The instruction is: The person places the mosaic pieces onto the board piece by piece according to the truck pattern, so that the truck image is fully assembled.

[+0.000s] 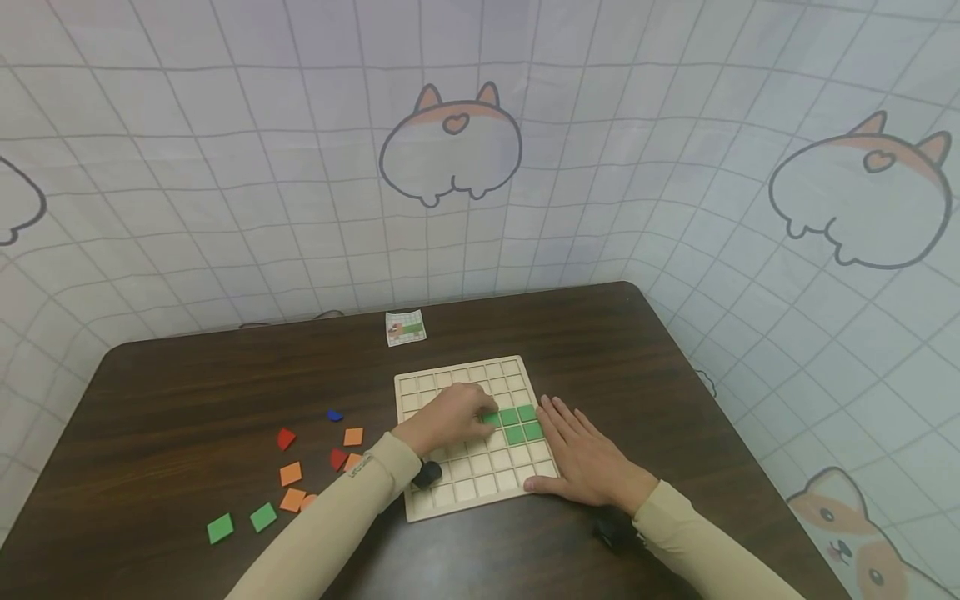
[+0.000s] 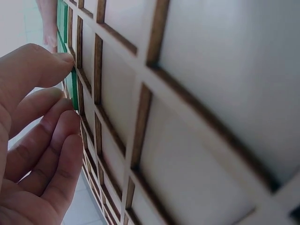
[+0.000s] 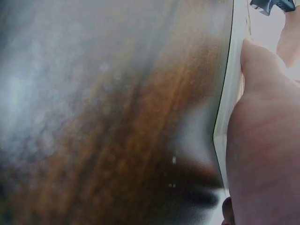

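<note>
A pale wooden grid board [image 1: 465, 489] lies on the dark table, with several green square tiles [image 1: 517, 434] set in its right-hand cells. Over the middle of the board, my left hand [image 1: 459, 414] has its thumb and fingertips at the edges of a green tile [image 1: 491, 419], at the left end of the upper green row. In the left wrist view, this green tile [image 2: 73, 89] shows between the thumb and fingers, level with the grid. My right hand [image 1: 588, 462] rests with straight fingers along the board's right edge, the thumb [image 3: 262, 70] touching its near corner.
Left of the board lie loose orange squares [image 1: 291, 474], red pieces [image 1: 286, 439], a small blue piece [image 1: 334, 415] and two green squares [image 1: 221, 529]. A pattern card [image 1: 405, 328] lies behind the board. A patterned curtain [image 1: 322, 167] hangs behind the table.
</note>
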Demonstrator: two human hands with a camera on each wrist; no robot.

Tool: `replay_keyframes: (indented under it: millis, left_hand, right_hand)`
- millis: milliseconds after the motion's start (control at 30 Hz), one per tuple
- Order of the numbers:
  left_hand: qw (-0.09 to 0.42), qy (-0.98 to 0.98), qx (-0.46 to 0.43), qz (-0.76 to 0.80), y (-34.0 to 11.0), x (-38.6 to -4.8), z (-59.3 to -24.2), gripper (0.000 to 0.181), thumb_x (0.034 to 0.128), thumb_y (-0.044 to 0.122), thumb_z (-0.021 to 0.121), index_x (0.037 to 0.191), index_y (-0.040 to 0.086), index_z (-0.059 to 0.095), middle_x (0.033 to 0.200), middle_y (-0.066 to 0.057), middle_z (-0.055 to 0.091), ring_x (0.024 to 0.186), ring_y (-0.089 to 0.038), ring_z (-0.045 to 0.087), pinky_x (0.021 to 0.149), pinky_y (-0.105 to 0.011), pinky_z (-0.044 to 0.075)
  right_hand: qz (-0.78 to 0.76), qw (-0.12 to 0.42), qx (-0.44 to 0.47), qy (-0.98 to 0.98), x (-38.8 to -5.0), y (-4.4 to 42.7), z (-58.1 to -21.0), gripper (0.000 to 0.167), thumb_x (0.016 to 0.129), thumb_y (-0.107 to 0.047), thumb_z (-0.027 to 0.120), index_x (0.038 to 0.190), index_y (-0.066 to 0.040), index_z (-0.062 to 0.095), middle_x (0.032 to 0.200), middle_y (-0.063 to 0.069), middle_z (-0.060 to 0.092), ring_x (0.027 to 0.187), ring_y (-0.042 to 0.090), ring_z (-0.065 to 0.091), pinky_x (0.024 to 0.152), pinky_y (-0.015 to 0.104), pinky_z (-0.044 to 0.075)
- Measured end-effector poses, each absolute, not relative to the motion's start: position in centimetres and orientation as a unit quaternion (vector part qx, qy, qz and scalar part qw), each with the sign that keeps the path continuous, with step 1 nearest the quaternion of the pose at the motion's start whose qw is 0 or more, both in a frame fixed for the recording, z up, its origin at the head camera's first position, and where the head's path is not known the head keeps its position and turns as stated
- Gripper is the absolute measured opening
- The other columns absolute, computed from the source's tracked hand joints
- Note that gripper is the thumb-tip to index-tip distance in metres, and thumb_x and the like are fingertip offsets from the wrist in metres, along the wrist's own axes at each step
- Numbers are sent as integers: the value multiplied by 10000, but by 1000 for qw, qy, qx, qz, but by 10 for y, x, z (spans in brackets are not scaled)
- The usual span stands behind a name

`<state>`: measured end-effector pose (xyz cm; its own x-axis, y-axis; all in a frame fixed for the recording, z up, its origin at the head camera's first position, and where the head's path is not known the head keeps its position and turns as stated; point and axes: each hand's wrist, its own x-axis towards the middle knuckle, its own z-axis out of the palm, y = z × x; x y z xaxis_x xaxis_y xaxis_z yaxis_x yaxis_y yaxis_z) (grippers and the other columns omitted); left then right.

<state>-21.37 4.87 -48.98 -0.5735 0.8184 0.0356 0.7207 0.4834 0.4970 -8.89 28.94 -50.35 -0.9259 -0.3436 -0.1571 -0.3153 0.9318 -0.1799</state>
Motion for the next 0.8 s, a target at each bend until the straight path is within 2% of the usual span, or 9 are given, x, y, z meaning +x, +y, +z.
replay_keyframes:
  millis: [333,633,800]
  left_hand:
    - [103,848,443,273,34,-213,-480,286,935,126,711,1201,37,766,1171,-103,772,1059,-223,737,909,-357,605]
    - [104,858,414,287,3,-217,-473,299,956,98,653,1229,27,753,1169,-127,762,1047,-245,722,910,-388,597]
    - [105,869,394,281,-19,-219,-469,302,993,156,653,1248,17,736,1210,-129,750,1078,-270,722,930,-392,597]
  right_hand:
    - [-81,102,-163,978,-89,288,-503,1105,930,-792,475,1654,-20,157,1743,194,124,1633,367,133,1290,578,247]
    - [-76,90,-167,979,-89,286,-505,1107,927,-798,472,1652,-18,169,1739,197,148,1628,367,163,1278,591,265]
    - [-74,85,-172,979,-89,289,-506,1101,931,-790,477,1648,-10,177,1736,203,152,1625,374,168,1280,591,260]
